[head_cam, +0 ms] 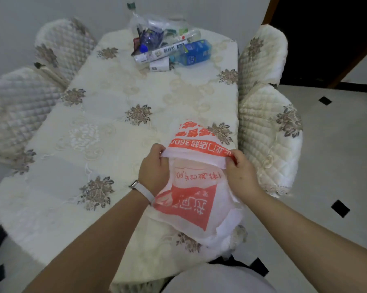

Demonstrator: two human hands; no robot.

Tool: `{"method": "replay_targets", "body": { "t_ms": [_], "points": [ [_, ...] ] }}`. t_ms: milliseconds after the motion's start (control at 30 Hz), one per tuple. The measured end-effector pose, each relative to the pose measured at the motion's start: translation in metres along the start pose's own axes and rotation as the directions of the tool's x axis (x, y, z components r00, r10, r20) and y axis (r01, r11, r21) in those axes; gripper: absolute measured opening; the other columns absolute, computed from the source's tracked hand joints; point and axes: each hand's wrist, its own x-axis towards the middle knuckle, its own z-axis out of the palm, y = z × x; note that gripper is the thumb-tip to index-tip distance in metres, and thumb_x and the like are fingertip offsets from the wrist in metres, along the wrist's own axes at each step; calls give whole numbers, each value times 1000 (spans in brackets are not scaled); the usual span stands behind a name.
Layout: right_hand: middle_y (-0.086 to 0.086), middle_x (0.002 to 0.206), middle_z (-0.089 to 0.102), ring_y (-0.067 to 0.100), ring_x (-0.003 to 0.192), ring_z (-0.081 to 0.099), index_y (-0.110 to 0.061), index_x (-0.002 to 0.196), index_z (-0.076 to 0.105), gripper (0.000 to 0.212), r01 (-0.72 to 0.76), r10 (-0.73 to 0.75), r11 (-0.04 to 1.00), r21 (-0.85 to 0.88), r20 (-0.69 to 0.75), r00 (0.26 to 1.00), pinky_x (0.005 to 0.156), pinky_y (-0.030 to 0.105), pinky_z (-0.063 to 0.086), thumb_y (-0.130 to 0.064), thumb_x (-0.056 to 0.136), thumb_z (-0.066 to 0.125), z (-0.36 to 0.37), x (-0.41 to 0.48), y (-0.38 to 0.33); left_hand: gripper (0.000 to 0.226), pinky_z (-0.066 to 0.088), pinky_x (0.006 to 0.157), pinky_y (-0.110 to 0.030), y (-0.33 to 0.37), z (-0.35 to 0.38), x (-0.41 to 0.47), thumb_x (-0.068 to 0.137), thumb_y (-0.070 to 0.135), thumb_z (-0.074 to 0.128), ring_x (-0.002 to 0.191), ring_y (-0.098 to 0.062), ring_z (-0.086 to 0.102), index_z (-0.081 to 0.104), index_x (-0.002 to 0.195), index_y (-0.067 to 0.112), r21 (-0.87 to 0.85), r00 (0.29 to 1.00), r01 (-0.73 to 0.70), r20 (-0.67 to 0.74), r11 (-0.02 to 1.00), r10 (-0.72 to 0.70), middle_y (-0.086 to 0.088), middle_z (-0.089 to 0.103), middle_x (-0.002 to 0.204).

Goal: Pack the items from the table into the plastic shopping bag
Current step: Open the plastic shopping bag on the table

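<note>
Two hands, the left hand (155, 168) and right hand (239, 170), each pinch the rim of one plastic shopping bag (191, 204) at the table's (93, 144) near edge, well apart from one blue bottle (194, 52) among the far pile, with four chairs around.

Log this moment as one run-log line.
stage: opening bag | left hand: grips plastic shopping bag rim | right hand: grips rim | items: unpacked, table's far end

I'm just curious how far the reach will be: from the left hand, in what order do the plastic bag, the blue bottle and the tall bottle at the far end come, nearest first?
1. Plastic shopping bag: pinched in the left hand itself, at the near edge.
2. Blue bottle: lying in the pile at the far end, towards the right.
3. Tall clear bottle: upright behind the pile, farthest away.
</note>
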Motion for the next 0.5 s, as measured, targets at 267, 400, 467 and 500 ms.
{"method": "replay_targets", "body": {
  "t_ms": [267, 400, 467, 500],
  "points": [
    [-5, 85, 66, 15, 79, 60, -22, 100, 64, 20, 182, -180, 983, -18, 75, 981, 71, 31, 46, -17, 99, 45, -11, 43, -52, 35, 47, 70, -33, 25, -54, 22, 88, 52, 58, 88, -25, 65, 64, 111, 27, 346, 979, -135, 192, 929, 71, 4, 68, 92],
    [-5, 92, 67, 18, 86, 61, -22, 108, 64, 19, 283, -248, 933, -222, 173, 953, 69, 29, 42, -30, 98, 49, -24, 56, -73, 19, 41, 59, -31, 17, -74, 30, 88, 25, 50, 73, -27, 59, 66, 87, 16, 254, 987, -139, 109, 957, 114, -3, 65, 77],
    [-11, 99, 62, 13, 90, 60, -26, 112, 61, 32, 379, -304, 853, -358, 249, 919, 71, 30, 45, -50, 92, 55, -35, 57, -82, 12, 37, 57, -29, 20, -81, 35, 89, 5, 51, 72, -23, 53, 61, 88, 11, 143, 996, -66, 69, 988, 57, -3, 60, 77],
    [-14, 104, 58, 11, 93, 58, -29, 118, 58, 44, 429, -323, 793, -432, 300, 898, 74, 31, 46, -60, 87, 57, -39, 56, -86, 12, 36, 57, -29, 22, -85, 37, 88, 0, 49, 71, -22, 52, 59, 88, 9, 99, 998, -30, 63, 995, 24, -2, 59, 76]
  ]
}}
